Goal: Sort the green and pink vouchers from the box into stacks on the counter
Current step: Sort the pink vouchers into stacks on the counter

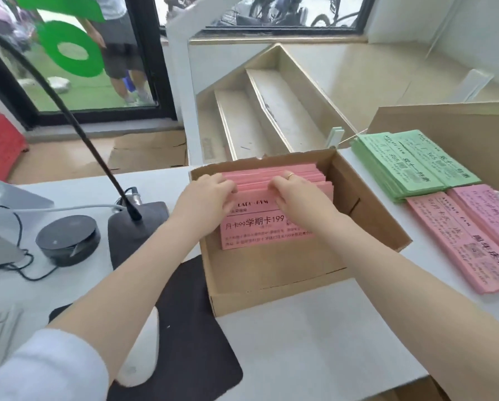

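Observation:
An open cardboard box (277, 296) sits on the white counter (315, 342) in front of me. Inside it a batch of pink vouchers (260, 230) stands on edge, leaning toward the far wall. My left hand (205, 198) and my right hand (297, 198) both rest on the top edges of these pink vouchers, fingers curled among them. To the right of the box lie a green voucher stack (410, 166) and, nearer me, a pink voucher stack (468, 241) with a second pink pile beside it.
A gooseneck microphone on a dark base (135, 227), a round black puck-shaped device (69, 238), cables, a black mouse pad (190, 342) and a white mouse (139, 354) occupy the left. Another cardboard flap (445, 123) stands behind the stacks. White steps lie beyond the counter.

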`<state>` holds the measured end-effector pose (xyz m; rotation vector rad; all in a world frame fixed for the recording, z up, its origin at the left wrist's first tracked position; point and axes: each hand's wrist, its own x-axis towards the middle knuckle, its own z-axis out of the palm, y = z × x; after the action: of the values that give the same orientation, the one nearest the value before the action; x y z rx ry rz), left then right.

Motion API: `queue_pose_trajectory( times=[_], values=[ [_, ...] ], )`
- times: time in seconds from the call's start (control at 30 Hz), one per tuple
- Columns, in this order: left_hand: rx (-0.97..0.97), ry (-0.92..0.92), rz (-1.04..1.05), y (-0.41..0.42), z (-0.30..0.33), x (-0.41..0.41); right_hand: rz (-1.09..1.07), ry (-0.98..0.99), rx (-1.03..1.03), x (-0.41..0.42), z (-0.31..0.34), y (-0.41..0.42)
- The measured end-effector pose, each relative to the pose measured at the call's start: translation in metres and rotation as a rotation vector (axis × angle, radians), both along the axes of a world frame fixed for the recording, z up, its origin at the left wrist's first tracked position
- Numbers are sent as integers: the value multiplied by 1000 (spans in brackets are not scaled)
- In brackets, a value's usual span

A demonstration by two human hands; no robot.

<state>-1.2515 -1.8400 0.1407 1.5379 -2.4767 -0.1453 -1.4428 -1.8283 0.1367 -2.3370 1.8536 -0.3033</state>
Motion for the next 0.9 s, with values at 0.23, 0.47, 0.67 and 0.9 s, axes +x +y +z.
queue_pose_trajectory(
  times=[0.23,0.47,0.67,0.9],
  values=[
    [16,-93,-109,-12,-2,-4,-78,112,-61,6,-7,-4],
    [91,-135,-176,-11,-4,-5,-56,126,-79,-2,-3,4],
    [159,-59,-137,0,-4,-5,59,220,-39,-15,-1,13],
    [243,575,-2,25,12,-12,-38,178,-170,-32,19,29]
  ],
)
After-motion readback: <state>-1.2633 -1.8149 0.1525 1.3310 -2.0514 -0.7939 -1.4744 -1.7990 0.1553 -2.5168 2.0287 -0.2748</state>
